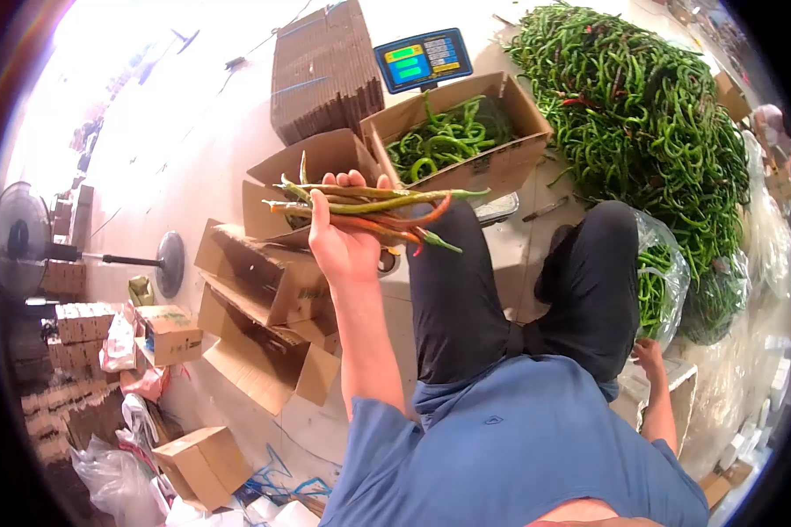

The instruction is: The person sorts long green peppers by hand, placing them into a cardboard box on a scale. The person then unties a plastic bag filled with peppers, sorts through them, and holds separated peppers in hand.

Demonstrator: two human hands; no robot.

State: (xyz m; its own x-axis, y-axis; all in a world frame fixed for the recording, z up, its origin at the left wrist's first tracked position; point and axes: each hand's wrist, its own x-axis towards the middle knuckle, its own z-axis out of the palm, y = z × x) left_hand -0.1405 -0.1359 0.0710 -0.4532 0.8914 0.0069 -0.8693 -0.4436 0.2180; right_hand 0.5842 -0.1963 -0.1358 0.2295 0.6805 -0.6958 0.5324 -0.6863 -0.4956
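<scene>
My left hand (347,237) is raised over the boxes, palm up, with its fingers and thumb around a loose bunch of long chili peppers (382,206). These are yellowish, orange-red and brown, some with green ends. Low on the right side, my right hand (649,356) has its fingers curled at the edge of a clear plastic bag (675,294) with green peppers in it. A large heap of green chili peppers (633,114) lies on the floor at the upper right. In front, an open carton (466,171) holds more green peppers, behind my left hand's bunch.
A digital scale display (424,60) stands behind the carton, next to stacked flat cardboard (325,70). Open boxes (268,307) lie to the left, with a fan (169,263) beyond. A knife (546,209) lies on the floor near the heap. Blue strapping (277,479) is at lower left.
</scene>
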